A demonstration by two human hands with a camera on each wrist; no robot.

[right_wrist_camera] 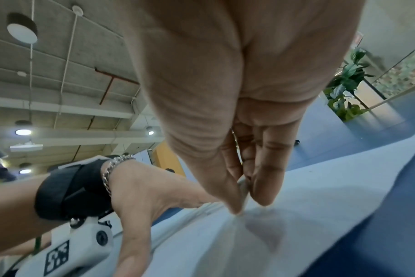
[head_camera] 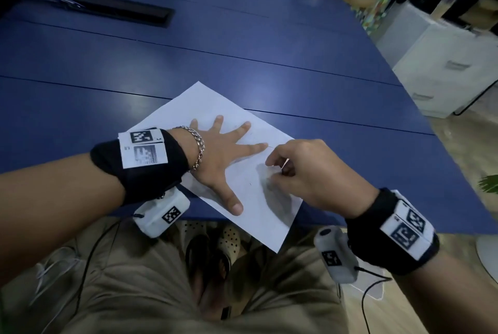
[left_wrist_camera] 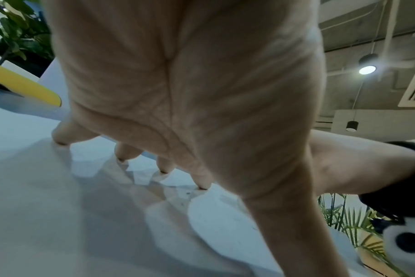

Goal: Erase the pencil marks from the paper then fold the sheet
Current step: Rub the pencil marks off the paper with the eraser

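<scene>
A white sheet of paper [head_camera: 204,107] lies askew on the blue table [head_camera: 188,50], its near corner hanging over the front edge. My left hand [head_camera: 229,155] presses flat on the sheet with fingers spread; the left wrist view shows its fingertips [left_wrist_camera: 203,185] planted on the paper [left_wrist_camera: 59,206]. My right hand [head_camera: 280,169] is just to the right of the left index finger, fingers curled and pinching a small white eraser [right_wrist_camera: 244,187] with its tip down on the paper [right_wrist_camera: 320,196]. A faint pencil line [head_camera: 270,147] shows near the fingertips.
A black cable slot [head_camera: 121,8] is set into the table at the far left. A white drawer cabinet [head_camera: 444,64] stands off the table's right edge. My lap and sandals [head_camera: 215,247] are below the front edge.
</scene>
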